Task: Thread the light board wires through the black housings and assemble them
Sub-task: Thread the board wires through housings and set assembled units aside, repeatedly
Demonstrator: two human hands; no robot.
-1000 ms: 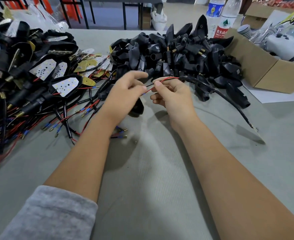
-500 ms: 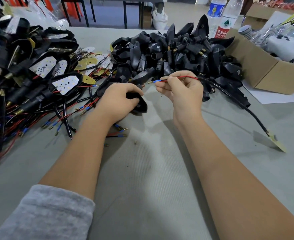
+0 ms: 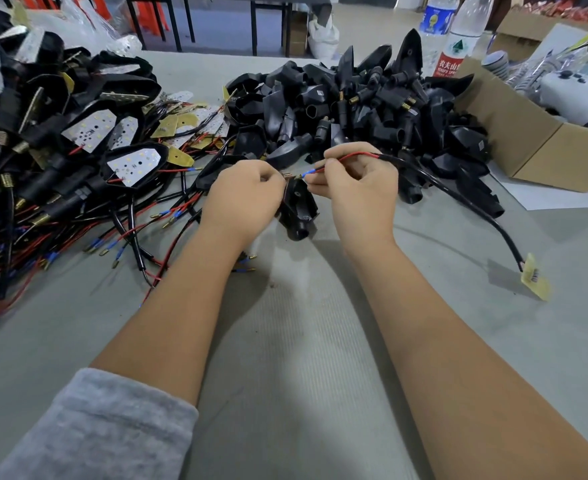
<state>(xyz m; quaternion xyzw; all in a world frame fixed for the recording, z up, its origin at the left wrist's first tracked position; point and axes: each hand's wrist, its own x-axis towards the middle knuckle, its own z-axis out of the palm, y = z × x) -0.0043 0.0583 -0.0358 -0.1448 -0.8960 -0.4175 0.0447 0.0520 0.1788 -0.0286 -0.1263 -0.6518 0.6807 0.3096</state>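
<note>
Soft, even light falls from above, bright enough to show colour plainly. The forearms cast blurred grey shadows on the table (image 3: 303,393) beneath and between them, and the small yellow board (image 3: 535,282) at right throws a soft shadow to its left. White boards (image 3: 134,163) at left show mild glare. Wide-angle bending curves the edges; far bottles (image 3: 458,39) lean and look slightly soft

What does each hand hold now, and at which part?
The left hand grips a black housing at its upper end. The right hand pinches the red wire near its blue-tipped end.
</note>
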